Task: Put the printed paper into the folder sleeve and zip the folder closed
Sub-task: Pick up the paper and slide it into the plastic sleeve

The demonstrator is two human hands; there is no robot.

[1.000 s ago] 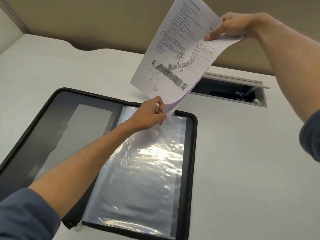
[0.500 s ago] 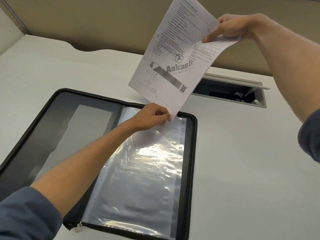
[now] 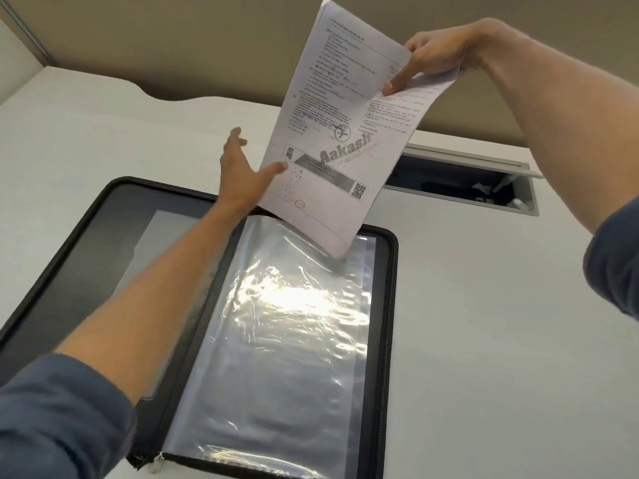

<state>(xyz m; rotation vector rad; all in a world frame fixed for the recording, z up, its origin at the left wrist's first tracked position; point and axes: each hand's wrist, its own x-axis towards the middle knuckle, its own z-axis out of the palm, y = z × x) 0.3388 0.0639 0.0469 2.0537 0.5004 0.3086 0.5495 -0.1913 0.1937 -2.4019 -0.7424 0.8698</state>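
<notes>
Right grip (image 3: pixel 437 51) pinches paper (image 3: pixel 332 108) above folder sleeve (image 3: pixel 294 340).

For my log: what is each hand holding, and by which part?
The right hand pinches the printed paper at its upper right edge. The left hand is open, only its thumb touching the paper's lower left edge.

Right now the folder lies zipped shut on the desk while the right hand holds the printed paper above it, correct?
No. The head view shows the folder lying open on the desk, not zipped shut; the right hand does hold the printed paper above it.
</notes>
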